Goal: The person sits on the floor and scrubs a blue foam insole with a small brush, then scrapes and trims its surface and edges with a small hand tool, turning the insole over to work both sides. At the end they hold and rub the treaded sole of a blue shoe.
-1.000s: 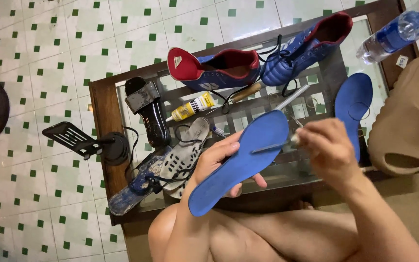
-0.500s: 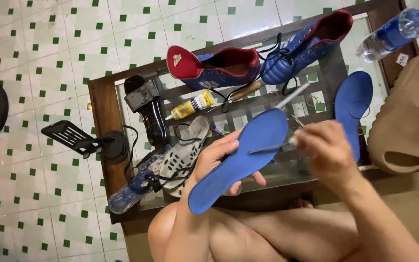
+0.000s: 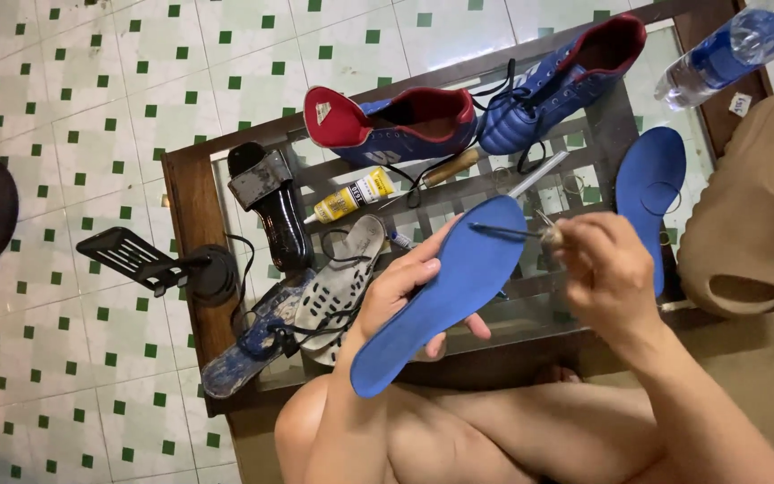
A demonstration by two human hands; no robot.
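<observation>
Hands over a glass-topped wooden table (image 3: 192, 202): left hand (image 3: 405, 291) clamps a blue foam insole (image 3: 445, 296) from beneath, right hand (image 3: 606, 273) pinches a thin metal awl (image 3: 508, 233) touching its toe end. Steadying the insole firmly would likely keep the tip accurate.

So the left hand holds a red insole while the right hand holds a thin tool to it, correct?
Not quite: the insole in the left hand is blue, not red, as the head view shows. The right hand does hold a thin tool to it.
</observation>
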